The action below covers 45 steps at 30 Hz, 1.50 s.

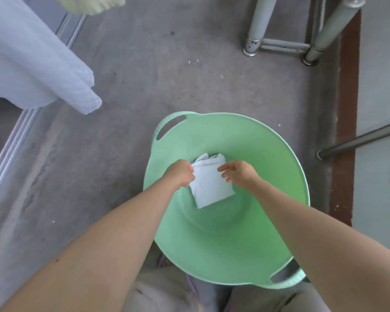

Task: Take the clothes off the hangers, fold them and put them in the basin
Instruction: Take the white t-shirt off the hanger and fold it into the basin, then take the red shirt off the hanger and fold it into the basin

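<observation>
White cloth (209, 185) between both hands (180, 173) (239, 174)

Folded white garment (209, 188) lies in round green basin (257, 154), seemingly on bottom.

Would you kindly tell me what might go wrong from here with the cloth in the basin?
1. The left hand appears to pinch the cloth's edge; pulling away without letting go could drag the fold open.
2. The cloth's far end looks bunched, so it may spring loose once the right hand, hovering open, leaves.
3. The blue fabric hangs low at the left; taking it down carelessly might let it brush the floor.
</observation>
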Tool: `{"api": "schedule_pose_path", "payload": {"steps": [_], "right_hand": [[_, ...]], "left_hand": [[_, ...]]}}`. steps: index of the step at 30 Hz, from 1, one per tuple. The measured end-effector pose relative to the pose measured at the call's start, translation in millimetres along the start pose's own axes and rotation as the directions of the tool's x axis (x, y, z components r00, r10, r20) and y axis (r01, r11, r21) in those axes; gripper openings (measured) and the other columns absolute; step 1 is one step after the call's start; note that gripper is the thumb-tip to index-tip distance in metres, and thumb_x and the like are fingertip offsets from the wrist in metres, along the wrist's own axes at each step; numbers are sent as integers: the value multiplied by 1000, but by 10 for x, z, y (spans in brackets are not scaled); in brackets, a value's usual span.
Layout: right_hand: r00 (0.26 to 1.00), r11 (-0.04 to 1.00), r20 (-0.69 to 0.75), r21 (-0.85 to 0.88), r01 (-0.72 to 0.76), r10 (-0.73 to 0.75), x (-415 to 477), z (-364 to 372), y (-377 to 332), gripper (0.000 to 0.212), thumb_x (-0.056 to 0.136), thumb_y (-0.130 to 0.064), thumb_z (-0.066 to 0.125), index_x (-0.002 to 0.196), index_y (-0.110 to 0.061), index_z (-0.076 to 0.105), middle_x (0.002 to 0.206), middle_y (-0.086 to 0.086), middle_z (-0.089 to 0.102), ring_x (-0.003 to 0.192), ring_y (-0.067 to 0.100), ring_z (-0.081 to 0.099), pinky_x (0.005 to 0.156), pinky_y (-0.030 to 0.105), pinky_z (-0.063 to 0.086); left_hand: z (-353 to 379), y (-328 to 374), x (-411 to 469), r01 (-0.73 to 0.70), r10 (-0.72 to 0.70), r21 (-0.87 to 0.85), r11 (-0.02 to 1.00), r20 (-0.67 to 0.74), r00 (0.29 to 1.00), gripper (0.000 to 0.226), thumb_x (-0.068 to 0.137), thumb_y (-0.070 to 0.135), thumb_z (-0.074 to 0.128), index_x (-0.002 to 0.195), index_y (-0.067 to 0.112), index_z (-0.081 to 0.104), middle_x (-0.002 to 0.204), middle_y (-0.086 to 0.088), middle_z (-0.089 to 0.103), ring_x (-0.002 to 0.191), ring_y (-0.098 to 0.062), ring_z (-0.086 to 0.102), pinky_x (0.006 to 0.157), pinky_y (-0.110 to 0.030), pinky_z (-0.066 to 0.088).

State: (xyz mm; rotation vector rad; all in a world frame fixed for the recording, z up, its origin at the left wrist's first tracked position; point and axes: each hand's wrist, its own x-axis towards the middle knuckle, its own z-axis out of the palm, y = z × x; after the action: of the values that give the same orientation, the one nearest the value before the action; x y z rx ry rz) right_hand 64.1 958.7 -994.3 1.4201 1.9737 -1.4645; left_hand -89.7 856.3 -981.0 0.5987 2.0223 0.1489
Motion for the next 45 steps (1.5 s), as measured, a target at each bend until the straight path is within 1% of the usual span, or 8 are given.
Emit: {"api": "schedule_pose_path", "payload": {"steps": [3,9,16,21,26,32,40,45], "right_hand": [[998,999,31,-6,47,-47,-396,-174,-356,37,90,-4,39,98,-20,71,88,-4,66,78,13,62,41,5,34],[972,968,21,-88,234,-233,-1648,-750,-1409,37,85,1,42,99,-18,71,91,-1,72,74,11,59,69,21,47],[930,930,-45,22,366,-365,-2913,-1196,-2361,23,93,-11,49,98,-14,71,85,2,68,74,15,60,68,23,48],[903,898,-50,100,429,-426,-3493,-1286,-2813,30,96,-19,43,95,-7,70,83,2,68,64,9,58,53,4,40],[826,821,-38,95,563,-562,-4000,-1322,-3209,28,94,-16,45,84,-12,71,74,-2,66,63,11,60,73,26,50],[682,673,-8,149,724,-732,-4694,-1047,-3857,22,91,-16,51,83,-15,71,69,-6,66,55,3,56,61,12,46],[335,387,219,272,881,-916,-6016,-142,-4723,22,93,-11,50,88,-8,71,73,0,66,60,9,57,61,12,45],[176,255,277,279,926,-944,-6575,276,-5031,23,93,-16,51,84,-16,72,76,0,69,63,4,58,63,14,44]], "left_hand": [[-198,113,-461,-22,25,-59,998,50,998,27,87,12,51,114,17,50,89,-6,66,76,-22,65,64,-27,45],[-1067,475,-1780,-133,131,-70,989,-27,991,26,87,15,57,113,15,57,89,-5,62,79,-23,63,63,-26,44],[-1984,794,-3132,-256,233,-138,957,-162,959,14,87,10,59,100,17,59,83,-4,61,65,-14,58,63,-26,45],[-2361,788,-3804,-326,316,13,945,-292,903,22,88,14,57,110,18,57,82,5,59,86,-24,61,82,-33,49],[-2574,743,-4602,-319,313,59,946,-425,849,18,88,20,57,106,25,61,90,7,63,91,-16,62,88,-32,50],[-2848,364,-5814,-336,283,28,941,-609,741,15,89,21,59,102,25,64,96,5,65,92,-12,63,80,-25,49],[-2922,-612,-7636,-184,168,83,979,-842,512,7,87,17,60,84,19,67,88,7,68,78,-5,62,74,-23,51],[-2873,-1125,-8423,-111,117,80,991,-918,380,18,86,11,62,76,26,61,80,10,68,78,-1,62,68,-7,43]]}}
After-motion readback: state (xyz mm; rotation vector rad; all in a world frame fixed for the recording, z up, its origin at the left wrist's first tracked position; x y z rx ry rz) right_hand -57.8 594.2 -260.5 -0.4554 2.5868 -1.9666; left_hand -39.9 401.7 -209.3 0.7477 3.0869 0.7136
